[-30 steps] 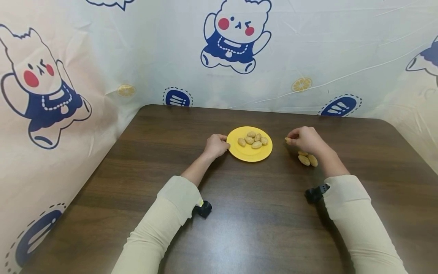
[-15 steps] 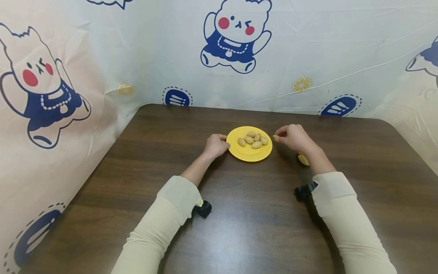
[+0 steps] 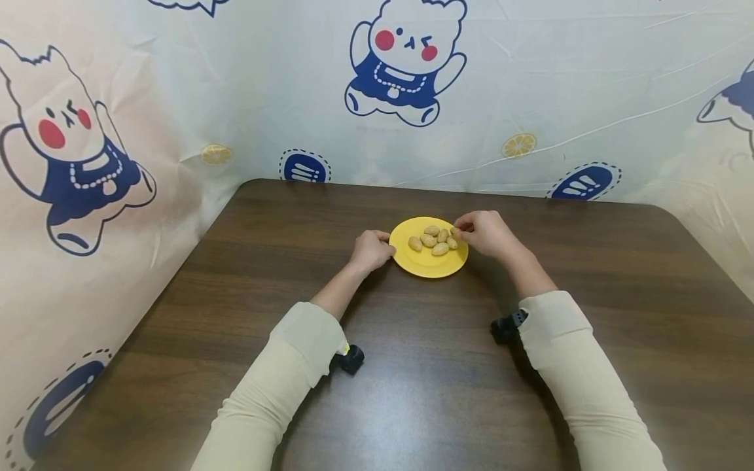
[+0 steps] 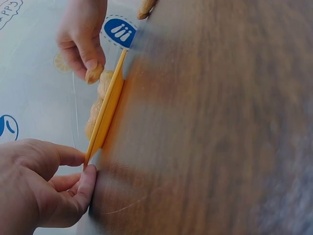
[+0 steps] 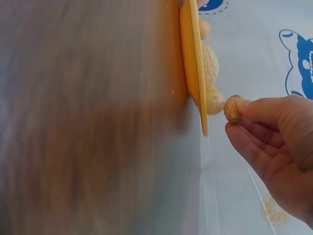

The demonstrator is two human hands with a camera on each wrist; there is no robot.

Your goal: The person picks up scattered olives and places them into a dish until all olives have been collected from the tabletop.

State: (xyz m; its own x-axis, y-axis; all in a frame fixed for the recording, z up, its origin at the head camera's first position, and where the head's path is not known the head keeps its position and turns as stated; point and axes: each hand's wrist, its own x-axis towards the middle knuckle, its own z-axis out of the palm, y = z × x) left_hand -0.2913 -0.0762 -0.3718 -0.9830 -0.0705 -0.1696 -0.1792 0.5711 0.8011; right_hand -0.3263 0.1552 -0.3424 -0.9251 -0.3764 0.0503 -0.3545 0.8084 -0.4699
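A yellow plate (image 3: 427,268) rests on the table with several peanuts in their shells (image 3: 428,240) on it. My left hand (image 3: 371,252) pinches the plate's left rim between thumb and fingers, plainly so in the left wrist view. Over the right edge of the plate is my right hand (image 3: 491,234), thumb and fingertips pinching a single peanut (image 5: 233,108). In the right wrist view that peanut hangs just beside the ones on the plate, above the rim. Part of another peanut (image 4: 145,9) shows on the tabletop in the left wrist view; the head view hides it behind the right arm.
The dark wooden table (image 3: 283,261) extends around the plate. Behind it hangs a pale printed cloth (image 3: 294,85) with cartoon figures. A small black camera sits at each wrist, the left one (image 3: 351,360) close to the tabletop.
My right hand has moved left with the peanut, from beside the loose peanuts to over the plate's right edge. Its arm now covers the loose peanuts. My left hand and the plate stay put.
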